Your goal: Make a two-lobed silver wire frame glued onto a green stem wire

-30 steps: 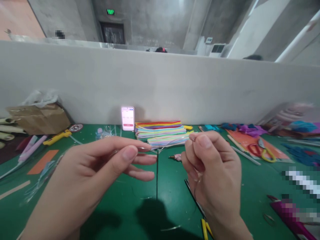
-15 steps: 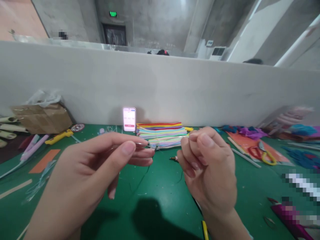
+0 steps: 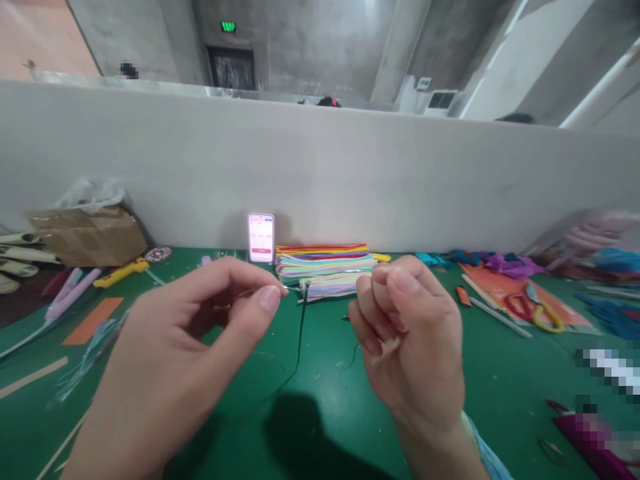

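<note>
Head view: left hand (image 3: 185,360) pinches one thin strand (image 3: 292,289); right hand (image 3: 417,340) presses its fingertips together, on what I cannot tell. One phone (image 3: 261,238) stands near the desk's (image 3: 500,400) far edge.

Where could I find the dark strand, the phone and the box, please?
Dark strand (image 3: 301,327), head view: midway along its length.
Phone (image 3: 261,239), head view: its lit screen.
Box (image 3: 90,240), head view: its front side.
</note>
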Motion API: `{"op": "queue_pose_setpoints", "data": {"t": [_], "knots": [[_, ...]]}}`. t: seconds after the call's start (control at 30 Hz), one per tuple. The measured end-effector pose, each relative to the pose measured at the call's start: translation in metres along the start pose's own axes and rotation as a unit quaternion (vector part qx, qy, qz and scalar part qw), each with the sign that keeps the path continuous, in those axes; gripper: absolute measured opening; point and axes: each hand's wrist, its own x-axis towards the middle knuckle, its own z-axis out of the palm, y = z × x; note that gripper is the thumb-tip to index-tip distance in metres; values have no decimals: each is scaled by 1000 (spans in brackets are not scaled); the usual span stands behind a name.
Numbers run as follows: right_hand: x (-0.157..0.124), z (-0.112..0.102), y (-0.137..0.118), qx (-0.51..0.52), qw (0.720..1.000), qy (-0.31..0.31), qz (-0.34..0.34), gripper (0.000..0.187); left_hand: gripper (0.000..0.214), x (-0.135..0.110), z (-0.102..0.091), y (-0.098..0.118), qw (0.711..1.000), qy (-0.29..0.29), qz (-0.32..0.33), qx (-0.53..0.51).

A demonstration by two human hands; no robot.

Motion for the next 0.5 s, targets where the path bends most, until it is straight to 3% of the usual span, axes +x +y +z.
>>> {"op": "queue_pose_setpoints", "data": {"t": [0.17,0.5], "knots": [[-3,0,-1,4,1000,-6,6,18,23,-1,5,1,1000,-19,18,-6],[-4,2,-3,38,998,-22,35,20,8,2,11,2,997,-27,-4,-79]]}}
